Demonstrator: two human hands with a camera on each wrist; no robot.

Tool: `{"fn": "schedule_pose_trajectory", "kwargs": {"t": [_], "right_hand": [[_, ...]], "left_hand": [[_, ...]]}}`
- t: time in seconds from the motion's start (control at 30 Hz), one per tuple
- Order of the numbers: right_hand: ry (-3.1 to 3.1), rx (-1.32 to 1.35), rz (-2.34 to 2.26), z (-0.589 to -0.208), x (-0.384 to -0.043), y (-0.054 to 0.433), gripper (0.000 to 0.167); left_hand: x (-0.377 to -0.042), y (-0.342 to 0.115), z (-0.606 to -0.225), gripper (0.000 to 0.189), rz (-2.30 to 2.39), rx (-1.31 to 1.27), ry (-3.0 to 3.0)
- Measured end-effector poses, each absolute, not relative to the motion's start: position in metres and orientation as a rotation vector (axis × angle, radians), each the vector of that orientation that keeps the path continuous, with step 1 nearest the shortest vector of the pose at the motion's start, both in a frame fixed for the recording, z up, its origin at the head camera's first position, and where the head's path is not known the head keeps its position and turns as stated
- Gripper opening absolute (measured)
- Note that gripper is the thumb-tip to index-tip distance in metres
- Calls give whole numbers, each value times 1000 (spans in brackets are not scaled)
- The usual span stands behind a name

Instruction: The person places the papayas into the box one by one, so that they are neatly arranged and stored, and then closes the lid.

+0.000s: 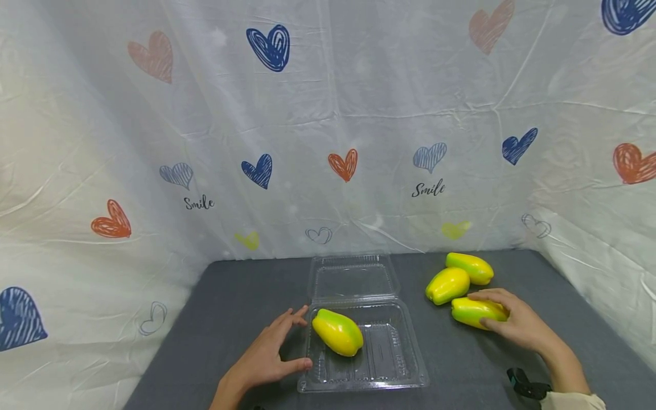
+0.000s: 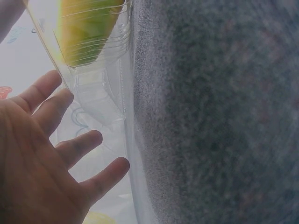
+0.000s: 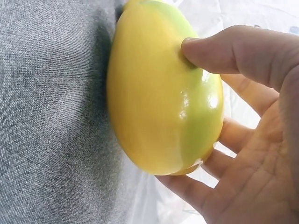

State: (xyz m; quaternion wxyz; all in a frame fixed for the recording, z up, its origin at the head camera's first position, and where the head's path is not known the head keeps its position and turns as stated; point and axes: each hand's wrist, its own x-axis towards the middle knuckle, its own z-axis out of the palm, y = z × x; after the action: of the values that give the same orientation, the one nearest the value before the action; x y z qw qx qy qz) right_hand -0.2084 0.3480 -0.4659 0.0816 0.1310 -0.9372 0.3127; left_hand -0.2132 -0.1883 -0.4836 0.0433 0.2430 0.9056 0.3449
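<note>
On the right, my right hand (image 1: 517,322) holds a yellow-green papaya (image 1: 478,312) that lies on the table. In the right wrist view, the thumb (image 3: 210,51) presses one side of this papaya (image 3: 154,98) while the fingers reach round the other. A clear plastic clamshell box (image 1: 397,370) stands in the middle with its lid (image 1: 353,282) folded back. Inside its left part lies another papaya (image 1: 338,333), tilted. My left hand (image 1: 263,353) is spread at the box's left edge; in the left wrist view, fingertips (image 2: 65,95) meet the clear wall.
Two more papayas, one nearer (image 1: 447,286) and one farther (image 1: 470,269), lie beyond my right hand, close together. Grey cloth covers the table (image 1: 225,307). A white curtain (image 1: 379,68) with printed hearts hangs behind and at both sides. A dark band (image 1: 528,387) is on the right wrist.
</note>
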Motion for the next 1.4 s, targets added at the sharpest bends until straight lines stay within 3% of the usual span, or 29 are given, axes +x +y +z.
{"fn": "schedule_pose_trajectory", "kwargs": {"t": [0.6,0.83,1.4], "right_hand": [[-2807,392,910,-463,-209,347,48],[-2824,395,950,-463,-208,346,48],[-2800,424,957,-461,-207,345,47]], "left_hand": [[-216,-188,-484,63,1049,743,2770],[-217,-187,-482,82,1043,726,2778],[-217,-187,-482,71,1042,707,2771]]}}
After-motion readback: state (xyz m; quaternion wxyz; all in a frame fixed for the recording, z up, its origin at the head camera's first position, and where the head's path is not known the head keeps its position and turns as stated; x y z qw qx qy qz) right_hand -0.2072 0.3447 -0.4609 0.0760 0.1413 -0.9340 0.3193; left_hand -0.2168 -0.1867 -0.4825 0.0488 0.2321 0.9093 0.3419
